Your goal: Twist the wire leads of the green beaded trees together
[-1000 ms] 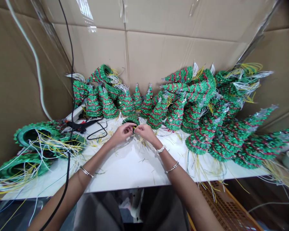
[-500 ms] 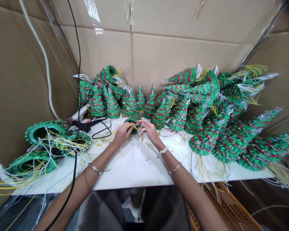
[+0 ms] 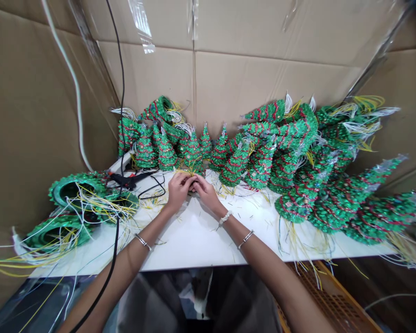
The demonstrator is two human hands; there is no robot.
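Fingers (image 3: 185,182) of both hands were pressed together, tips bunched, pinching s.th. small just in from the far edge of the white worktop (image 3: 190,245); the fingers hid it, so can't tell exactly what. Left hand (image 3: 178,192) and right hand (image 3: 206,194) nearly touching. Yellow wires (image 3: 187,172) fanned out just above the fingertips, at the base of a small green beaded Xmas tree (image 3: 193,155) standing upright right behind the hands, near mid far edge. More beaded trees (image 3: 284,171) w/ red garlands crowded along the far edge, piled up toward the right end. Toppled trees (image 3: 71,192) lay at the left end, hollow bases showing, white & yellow wires loose. Black-handled tool (image 3: 126,180) near far-left corner, black cable (image 3: 119,115) running past it. Wire snips (image 3: 239,215) scattered on top. Cardboard wall (image 3: 263,78) behind.
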